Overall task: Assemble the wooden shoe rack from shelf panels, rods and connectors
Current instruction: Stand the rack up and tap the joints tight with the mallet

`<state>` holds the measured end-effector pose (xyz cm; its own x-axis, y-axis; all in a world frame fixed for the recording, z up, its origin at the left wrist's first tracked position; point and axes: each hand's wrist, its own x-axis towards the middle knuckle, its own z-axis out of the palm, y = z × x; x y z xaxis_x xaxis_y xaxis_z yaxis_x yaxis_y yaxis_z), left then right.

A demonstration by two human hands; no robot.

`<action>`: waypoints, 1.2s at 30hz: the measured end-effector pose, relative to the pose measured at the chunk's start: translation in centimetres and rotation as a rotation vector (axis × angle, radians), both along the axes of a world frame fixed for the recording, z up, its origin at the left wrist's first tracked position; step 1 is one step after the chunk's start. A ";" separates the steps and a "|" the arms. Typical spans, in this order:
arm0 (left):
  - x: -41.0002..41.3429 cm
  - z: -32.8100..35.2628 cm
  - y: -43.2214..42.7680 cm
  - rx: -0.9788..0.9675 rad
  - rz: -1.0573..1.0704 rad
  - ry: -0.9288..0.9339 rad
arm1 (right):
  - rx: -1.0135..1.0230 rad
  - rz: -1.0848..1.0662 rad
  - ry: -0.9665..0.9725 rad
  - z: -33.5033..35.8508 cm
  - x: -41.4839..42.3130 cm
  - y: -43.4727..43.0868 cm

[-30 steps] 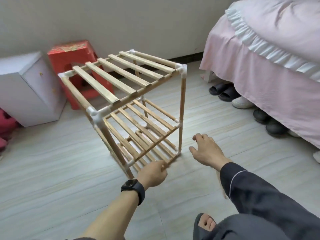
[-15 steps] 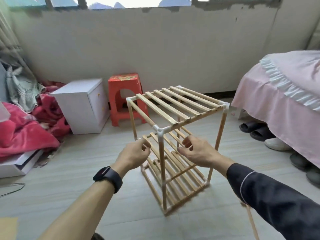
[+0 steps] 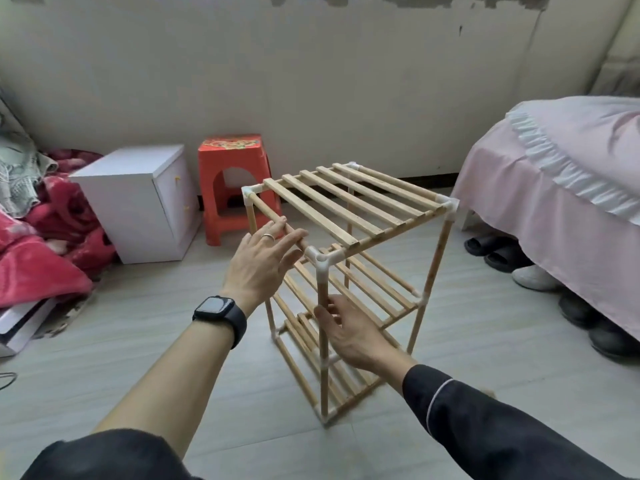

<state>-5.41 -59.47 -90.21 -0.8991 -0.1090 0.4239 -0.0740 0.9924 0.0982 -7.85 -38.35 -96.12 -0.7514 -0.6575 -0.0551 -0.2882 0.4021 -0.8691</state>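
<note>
Head view, right hand (image 3: pixel 349 332): we see it spread and relaxed, fingertips at the near upright rod (image 3: pixel 322 375) about halfway up, gripping nothing.
Left hand (image 3: pixel 261 263): fingers long and nearly straight, laid on the top side rod (image 3: pixel 266 213) just short of the corner; it rests there and does not clasp.
Corner connector (image 3: pixel 320 259): white plastic, joining the upright, the side rod and the front rail; it looks fully seated.
Shoe rack (image 3: pixel 349 199): it stands upright on the floor (image 3: pixel 138 358) between our hands, three slatted shelves stacked on thin rods.
Handling: we judge it light enough for one person. The slats look stiff, but the frame seems to rely on push-fit joints, so it may rack or pull apart if twisted.
Where to hold: we would take it by two opposite upright rods close under the connectors and lift straight; we would not carry it by a single slat.
Beyond: an orange stool (image 3: pixel 235 181) and a white cabinet (image 3: pixel 138 199) stand by the wall, and a bed (image 3: pixel 571 188) is to the right.
</note>
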 end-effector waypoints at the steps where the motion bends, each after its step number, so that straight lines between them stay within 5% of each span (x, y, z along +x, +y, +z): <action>1: 0.0 -0.1 0.0 0.001 0.000 0.019 | -0.012 -0.015 -0.013 -0.2 0.0 -0.2; 8: 0.9 -0.3 0.3 -0.002 -0.035 0.062 | 0.093 -0.017 0.181 -0.5 -0.5 0.2; 23: -1.5 1.7 5.2 -0.072 -0.154 0.112 | -0.036 -0.239 0.379 -1.8 -2.7 5.6; 32: -2.2 1.4 3.5 0.183 0.093 0.287 | -0.201 -0.520 0.352 2.8 -7.8 8.0; 36: -2.4 -1.9 2.4 0.607 0.329 0.318 | -0.174 -0.594 0.336 3.9 -10.7 8.8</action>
<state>-7.77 -57.05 -92.10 -0.6240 -0.6477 0.4372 -0.2339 0.6886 0.6864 -18.52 -29.53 -92.26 -0.9439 -0.1086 0.3120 -0.3272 0.4380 -0.8373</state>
